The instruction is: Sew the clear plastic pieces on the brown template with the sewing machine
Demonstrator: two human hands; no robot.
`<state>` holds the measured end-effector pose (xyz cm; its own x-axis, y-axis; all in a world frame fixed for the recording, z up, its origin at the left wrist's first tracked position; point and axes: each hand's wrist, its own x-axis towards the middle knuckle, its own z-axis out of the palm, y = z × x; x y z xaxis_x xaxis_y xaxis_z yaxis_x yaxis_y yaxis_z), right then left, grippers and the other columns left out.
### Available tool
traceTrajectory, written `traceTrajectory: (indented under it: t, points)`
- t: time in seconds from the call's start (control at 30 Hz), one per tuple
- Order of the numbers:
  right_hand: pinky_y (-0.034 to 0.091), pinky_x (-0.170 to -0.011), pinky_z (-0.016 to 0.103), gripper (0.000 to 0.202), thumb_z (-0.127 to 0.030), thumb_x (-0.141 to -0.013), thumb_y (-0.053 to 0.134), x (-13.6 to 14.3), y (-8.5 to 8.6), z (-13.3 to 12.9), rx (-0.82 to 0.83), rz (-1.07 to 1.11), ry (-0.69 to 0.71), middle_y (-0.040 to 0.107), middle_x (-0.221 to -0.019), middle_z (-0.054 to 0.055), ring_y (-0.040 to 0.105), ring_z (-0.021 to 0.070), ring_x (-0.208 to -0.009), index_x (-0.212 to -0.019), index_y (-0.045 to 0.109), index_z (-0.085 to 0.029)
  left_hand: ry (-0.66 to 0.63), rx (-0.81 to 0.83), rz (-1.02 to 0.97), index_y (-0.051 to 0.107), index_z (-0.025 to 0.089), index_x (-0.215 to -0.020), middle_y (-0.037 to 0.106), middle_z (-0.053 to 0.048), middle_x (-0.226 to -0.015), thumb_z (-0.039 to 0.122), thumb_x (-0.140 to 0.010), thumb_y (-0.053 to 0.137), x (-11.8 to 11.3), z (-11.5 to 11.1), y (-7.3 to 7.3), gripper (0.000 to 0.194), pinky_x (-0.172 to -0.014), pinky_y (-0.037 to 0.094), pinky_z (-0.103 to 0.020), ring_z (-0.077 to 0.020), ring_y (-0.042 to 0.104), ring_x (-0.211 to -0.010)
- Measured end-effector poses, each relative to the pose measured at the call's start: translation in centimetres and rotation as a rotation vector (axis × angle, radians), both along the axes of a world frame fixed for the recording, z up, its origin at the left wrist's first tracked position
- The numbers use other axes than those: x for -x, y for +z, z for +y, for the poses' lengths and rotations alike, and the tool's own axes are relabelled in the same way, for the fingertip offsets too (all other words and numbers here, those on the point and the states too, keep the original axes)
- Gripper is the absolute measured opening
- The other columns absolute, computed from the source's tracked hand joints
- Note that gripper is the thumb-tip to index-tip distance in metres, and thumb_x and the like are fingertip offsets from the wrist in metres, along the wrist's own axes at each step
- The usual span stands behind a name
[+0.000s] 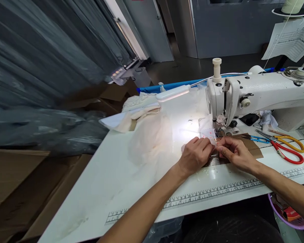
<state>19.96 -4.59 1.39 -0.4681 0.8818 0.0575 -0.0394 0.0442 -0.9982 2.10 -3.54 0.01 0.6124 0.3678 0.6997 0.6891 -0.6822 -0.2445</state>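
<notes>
My left hand (195, 154) is closed, its fingers pinched just in front of the sewing machine's presser foot (217, 132). Thumb and fingers of my right hand (233, 152) pinch together right beside it, and the fingertips almost meet. Between them is the edge of a pale sheer fabric (152, 138), whose bulk lies loosely bunched on the table to the left. The fingers hide most of the held edge. Above both hands stands the white sewing machine (266, 92), with a lamp (173, 93) lighting the needle area.
Red-and-yellow-handled scissors (285, 143) and blue thread snips (259, 139) lie to the right, near brown card (253, 146). A ruler strip (210, 195) runs along the table's front edge. Folded cream cloth (142, 118) rests at the back left. Cardboard boxes (20, 179) stand left; a purple basket (300, 225) sits below right.
</notes>
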Motion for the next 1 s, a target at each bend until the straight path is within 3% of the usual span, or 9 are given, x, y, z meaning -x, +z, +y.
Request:
traceTrajectory:
  t: [0.1,0.17,0.23,0.27,0.33,0.47,0.6,0.8,1.0]
  points:
    - [0.035,-0.048,0.023,0.038,-0.053,-0.081,0.066,0.0,1.3,-3.4,0.228,0.085,0.119,0.048,-0.054,-0.006,0.043,0.0090,-0.049,-0.069,0.050,-0.021,0.058,-0.080,0.040,0.053,0.016,-0.060,0.051,0.000,-0.057,0.006,-0.095,0.047,0.9,0.7,0.3,0.037,-0.051,0.032,-0.027,-0.0118,0.041,-0.051]
    - [0.035,-0.046,0.021,0.036,-0.050,-0.086,0.059,-0.7,2.5,-5.9,0.321,0.082,0.438,0.048,-0.054,-0.005,0.044,0.0090,-0.047,-0.067,0.049,-0.021,0.104,-0.007,-0.021,0.058,0.015,-0.065,0.056,-0.001,-0.061,0.011,-0.097,0.046,1.8,1.0,0.1,0.034,-0.050,0.035,-0.025,-0.0111,0.043,-0.052]
    - [0.036,-0.049,0.022,0.033,-0.040,-0.092,0.053,-1.7,3.5,-7.5,0.141,-0.124,0.849,0.048,-0.057,-0.003,0.046,0.0097,-0.051,-0.065,0.050,-0.020,0.103,0.156,-0.091,0.064,0.015,-0.077,0.062,-0.001,-0.069,0.021,-0.100,0.046,2.4,1.1,-0.3,0.030,-0.052,0.039,-0.023,-0.0106,0.049,-0.055]
    - [0.036,-0.049,0.023,0.034,-0.036,-0.093,0.050,-2.2,3.8,-7.8,-0.014,-0.226,0.901,0.051,-0.058,-0.002,0.047,0.0107,-0.053,-0.063,0.050,-0.020,0.088,0.245,-0.108,0.066,0.016,-0.083,0.064,-0.002,-0.072,0.026,-0.101,0.046,2.4,1.0,-0.6,0.028,-0.052,0.041,-0.022,-0.0105,0.052,-0.057]
    - [0.041,-0.057,0.024,0.032,-0.033,-0.096,0.048,-3.2,3.8,-7.3,-0.226,-0.432,0.794,0.060,-0.069,0.002,0.054,0.0132,-0.062,-0.068,0.057,-0.019,0.052,0.388,-0.099,0.069,0.017,-0.091,0.065,-0.002,-0.073,0.035,-0.101,0.048,2.1,0.5,-0.8,0.029,-0.053,0.043,-0.022,-0.0111,0.056,-0.059]
    - [0.046,-0.061,0.028,0.035,-0.034,-0.100,0.040,-4.9,2.3,-3.4,-0.478,-0.718,0.267,0.063,-0.078,0.007,0.057,0.0163,-0.065,-0.079,0.063,-0.017,-0.070,0.647,-0.057,0.071,0.019,-0.094,0.069,-0.004,-0.086,0.055,-0.088,0.063,1.4,-0.7,0.5,0.038,-0.058,0.050,-0.025,-0.0139,0.063,-0.068]
    - [0.051,-0.072,0.036,0.026,-0.026,-0.097,0.041,-5.6,1.0,-0.5,-0.698,-0.842,-0.025,0.066,-0.090,0.012,0.062,0.0221,-0.080,-0.093,0.065,-0.015,-0.103,0.754,-0.223,0.072,0.018,-0.089,0.068,-0.006,-0.095,0.047,-0.094,0.056,2.3,-0.8,3.4,0.034,-0.058,0.053,-0.023,-0.0129,0.065,-0.073]
    - [0.051,-0.092,0.044,0.035,-0.020,-0.095,0.040,-2.7,0.1,0.1,-0.872,-0.772,0.003,0.061,-0.119,0.019,0.057,0.0274,-0.110,-0.124,0.058,-0.010,0.035,0.517,-0.108,0.068,0.015,-0.099,0.070,-0.007,-0.094,0.030,-0.099,0.048,3.1,0.3,5.6,0.025,-0.066,0.054,-0.029,-0.0174,0.066,-0.082]
    - [0.044,-0.097,0.052,0.029,-0.012,-0.092,0.047,-1.3,-1.6,-0.8,-0.959,-0.749,0.287,0.068,-0.116,0.015,0.056,0.0284,-0.113,-0.117,0.063,-0.012,0.023,0.514,0.217,0.067,0.015,-0.098,0.071,-0.007,-0.098,0.024,-0.100,0.042,2.1,1.2,2.5,0.026,-0.067,0.052,-0.030,-0.0179,0.066,-0.079]
